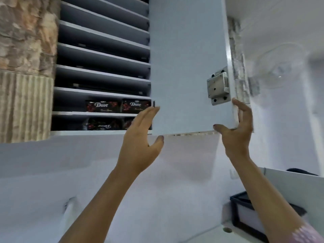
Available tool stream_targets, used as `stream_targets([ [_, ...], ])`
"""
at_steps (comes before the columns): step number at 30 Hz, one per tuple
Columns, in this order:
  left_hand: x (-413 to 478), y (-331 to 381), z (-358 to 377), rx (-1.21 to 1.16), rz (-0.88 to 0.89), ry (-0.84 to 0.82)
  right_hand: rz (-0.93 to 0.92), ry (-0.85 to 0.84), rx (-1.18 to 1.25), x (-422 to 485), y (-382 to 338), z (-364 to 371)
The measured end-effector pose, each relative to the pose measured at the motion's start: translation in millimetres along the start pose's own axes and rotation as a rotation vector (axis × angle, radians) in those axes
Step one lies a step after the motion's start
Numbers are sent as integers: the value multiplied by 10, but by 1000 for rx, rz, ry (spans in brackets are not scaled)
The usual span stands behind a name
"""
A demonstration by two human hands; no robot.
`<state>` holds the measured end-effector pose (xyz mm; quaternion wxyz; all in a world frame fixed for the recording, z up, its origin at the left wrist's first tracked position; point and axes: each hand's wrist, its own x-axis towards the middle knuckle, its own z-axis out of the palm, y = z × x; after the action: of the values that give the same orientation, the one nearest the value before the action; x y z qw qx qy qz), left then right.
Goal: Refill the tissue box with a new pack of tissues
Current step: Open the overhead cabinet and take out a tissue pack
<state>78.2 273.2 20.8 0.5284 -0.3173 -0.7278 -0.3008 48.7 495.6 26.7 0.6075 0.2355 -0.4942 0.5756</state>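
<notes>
Black tissue packs marked Dove (pixel 103 106) lie on the two lowest shelves of an open wall cabinet (pixel 98 92). Its white door (pixel 189 67) swings out toward me, with a metal lock (pixel 218 88) on its inner face. My left hand (pixel 142 137) is raised with fingers apart, just in front of the door's left lower edge and the packs, holding nothing. My right hand (pixel 236 128) grips the door's lower right corner, thumb under the bottom edge and fingers on the side edge. A black-framed tissue box (pixel 245 214) stands at the lower right, partly hidden by my right forearm.
A stone-clad pillar (pixel 26 67) borders the cabinet on the left. Several upper shelves hold little that I can make out. A white wall fills the space below the cabinet. A white ledge (pixel 289 181) runs along the right, above the surface the box stands on.
</notes>
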Motion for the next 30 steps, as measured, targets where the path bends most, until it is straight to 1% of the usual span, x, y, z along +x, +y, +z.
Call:
stream_targets([
  [3, 21, 9, 191, -3, 1, -7, 75, 4, 23, 150, 210, -197],
  [6, 37, 14, 303, -2, 4, -27, 89, -15, 48, 236, 355, -325],
  [8, 44, -5, 308, 7, 16, -27, 92, -17, 10, 213, 310, -293],
  [9, 47, -17, 293, 13, 20, -20, 73, 2, -52, 159, 251, -239],
  [11, 48, -52, 236, 23, 14, 4, -18, 122, -276, -11, 102, -87],
  [13, 30, -106, 135, 40, 3, 34, -170, 242, -503, -267, -41, 138],
  [14, 14, -145, 73, 54, -1, 46, -244, 230, -536, -402, -82, 270],
  [15, -5, -193, 2, 70, -10, 55, -291, 166, -535, -531, -100, 412],
  [17, -55, -311, -156, 102, -36, 82, -307, -22, -500, -743, -59, 706],
  [20, -138, -576, -399, 162, -103, 155, -219, -304, -370, -961, 13, 1163],
  [22, -187, -815, -556, 198, -154, 194, -148, -456, -246, -1038, 135, 1472],
  [24, -222, -1086, -698, 233, -189, 211, -67, -552, -168, -1045, 294, 1787],
  [26, -241, -1365, -805, 279, -212, 227, 33, -603, -121, -991, 461, 2111],
  [28, -225, -1632, -865, 314, -233, 246, 128, -635, -119, -865, 628, 2450],
  [30, -183, -1879, -875, 341, -242, 246, 180, -694, -170, -697, 802, 2791],
])
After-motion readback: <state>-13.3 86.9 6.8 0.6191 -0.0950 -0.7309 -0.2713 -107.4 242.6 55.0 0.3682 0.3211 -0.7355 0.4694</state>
